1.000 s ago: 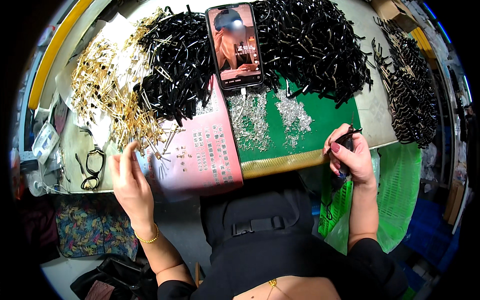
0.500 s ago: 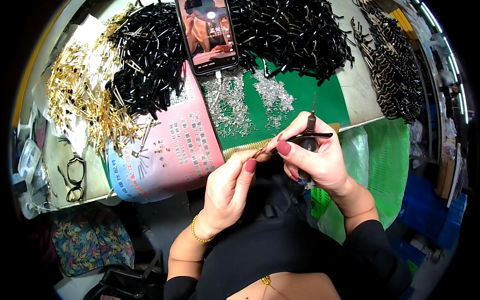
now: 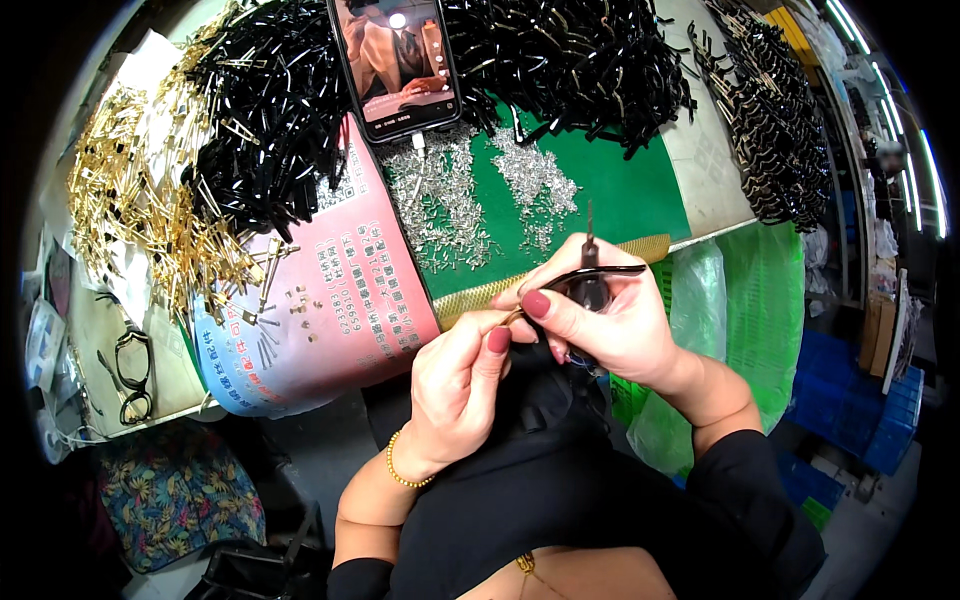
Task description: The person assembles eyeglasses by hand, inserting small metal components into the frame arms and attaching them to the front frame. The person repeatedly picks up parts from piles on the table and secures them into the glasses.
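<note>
Near the table's front edge, my left hand (image 3: pixel 455 385) pinches a small gold end piece between thumb and forefinger. My right hand (image 3: pixel 610 325) is closed around a black eyeglass temple (image 3: pixel 605 270), whose curved end sticks out to the right. A dark screwdriver (image 3: pixel 589 252) sits in the same hand, its thin tip pointing up and away. The two hands meet at the fingertips, so the join between gold piece and temple is mostly hidden. Just beyond them, small silver screws (image 3: pixel 535 180) lie scattered on a green mat (image 3: pixel 635 185).
Heaps of black temples (image 3: pixel 570 60) and gold metal parts (image 3: pixel 130 180) cover the table's far side. A phone (image 3: pixel 400 60) stands among them, with a cable plugged in. Eyeglass frames (image 3: pixel 133 360) lie at left. A green basket (image 3: pixel 770 320) stands to the right, below the table edge.
The view has shifted, so the table things appear further left. My right hand and the screwdriver have moved left, closer to my left hand. Both hands keep their grip.
</note>
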The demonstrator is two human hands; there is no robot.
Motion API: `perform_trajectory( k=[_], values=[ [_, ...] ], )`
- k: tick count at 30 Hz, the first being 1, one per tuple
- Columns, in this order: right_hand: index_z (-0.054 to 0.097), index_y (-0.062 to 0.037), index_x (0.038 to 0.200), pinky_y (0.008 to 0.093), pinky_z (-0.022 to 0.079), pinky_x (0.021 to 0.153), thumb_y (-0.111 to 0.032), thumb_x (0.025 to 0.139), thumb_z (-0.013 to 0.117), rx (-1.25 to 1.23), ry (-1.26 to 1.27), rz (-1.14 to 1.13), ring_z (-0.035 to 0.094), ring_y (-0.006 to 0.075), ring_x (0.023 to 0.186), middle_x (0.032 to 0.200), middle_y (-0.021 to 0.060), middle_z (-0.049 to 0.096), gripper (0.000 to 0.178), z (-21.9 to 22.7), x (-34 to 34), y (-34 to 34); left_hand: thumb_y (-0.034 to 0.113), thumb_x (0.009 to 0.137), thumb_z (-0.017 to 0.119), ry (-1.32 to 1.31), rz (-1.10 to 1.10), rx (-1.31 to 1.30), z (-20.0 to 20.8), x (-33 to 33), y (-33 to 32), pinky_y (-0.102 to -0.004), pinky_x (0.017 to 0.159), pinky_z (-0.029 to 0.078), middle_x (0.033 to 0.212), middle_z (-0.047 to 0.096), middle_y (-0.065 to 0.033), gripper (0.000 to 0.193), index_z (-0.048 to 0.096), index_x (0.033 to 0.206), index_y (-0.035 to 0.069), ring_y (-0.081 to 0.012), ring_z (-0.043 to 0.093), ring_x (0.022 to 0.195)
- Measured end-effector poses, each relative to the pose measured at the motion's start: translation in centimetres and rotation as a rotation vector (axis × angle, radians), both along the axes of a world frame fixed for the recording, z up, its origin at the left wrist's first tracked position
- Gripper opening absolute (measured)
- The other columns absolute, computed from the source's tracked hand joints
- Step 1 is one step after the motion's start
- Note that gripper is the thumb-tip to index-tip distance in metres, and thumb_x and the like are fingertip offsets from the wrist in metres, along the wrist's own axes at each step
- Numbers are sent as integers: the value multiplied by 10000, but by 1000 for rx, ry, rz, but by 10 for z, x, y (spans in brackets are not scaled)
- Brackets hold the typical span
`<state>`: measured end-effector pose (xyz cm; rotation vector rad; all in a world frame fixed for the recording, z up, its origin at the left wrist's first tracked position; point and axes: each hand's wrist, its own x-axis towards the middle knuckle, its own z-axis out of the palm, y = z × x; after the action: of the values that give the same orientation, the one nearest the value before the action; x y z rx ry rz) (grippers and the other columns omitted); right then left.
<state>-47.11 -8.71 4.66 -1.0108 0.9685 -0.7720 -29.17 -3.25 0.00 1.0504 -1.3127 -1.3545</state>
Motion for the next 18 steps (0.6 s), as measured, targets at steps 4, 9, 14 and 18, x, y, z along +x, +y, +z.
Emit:
perform_trajectory(
  k=[4, 9, 14, 18],
  values=[
    [611, 19, 1103, 294, 521, 693, -188, 943, 709, -389, 396, 259, 633, 151, 839, 1011, 86, 610, 279, 14, -19, -16, 114, 1044, 545, 11, 22, -5, 3, 0, -3, -270, 702, 488, 926, 671, -100, 216, 679, 1108, -43, -144, 595, 721],
    [517, -95, 1221, 426, 540, 651, -161, 937, 639, -726, 1126, 516, 661, 324, 776, 1006, 136, 538, 317, 26, -58, -27, 159, 1064, 527, 196, 168, 269, 5, 6, 1, -197, 607, 396, 918, 708, -69, 269, 648, 1225, -19, -44, 494, 644],
    [588, -235, 1321, 376, 517, 584, -107, 912, 659, -818, 1202, 612, 629, 249, 728, 922, 77, 514, 434, 12, -60, -27, 139, 1091, 438, 31, 188, 184, -3, -6, -5, -167, 511, 413, 1204, 676, -203, 213, 494, 1254, 14, -39, 503, 617],
    [560, -235, 1365, 360, 526, 543, -124, 902, 639, -890, 1222, 666, 670, 264, 737, 950, 130, 533, 482, 9, -59, -32, 74, 1086, 399, -17, 76, 177, -2, -16, -15, -213, 585, 553, 1369, 582, -222, 239, 436, 1306, -12, -67, 566, 668]
  ],
)
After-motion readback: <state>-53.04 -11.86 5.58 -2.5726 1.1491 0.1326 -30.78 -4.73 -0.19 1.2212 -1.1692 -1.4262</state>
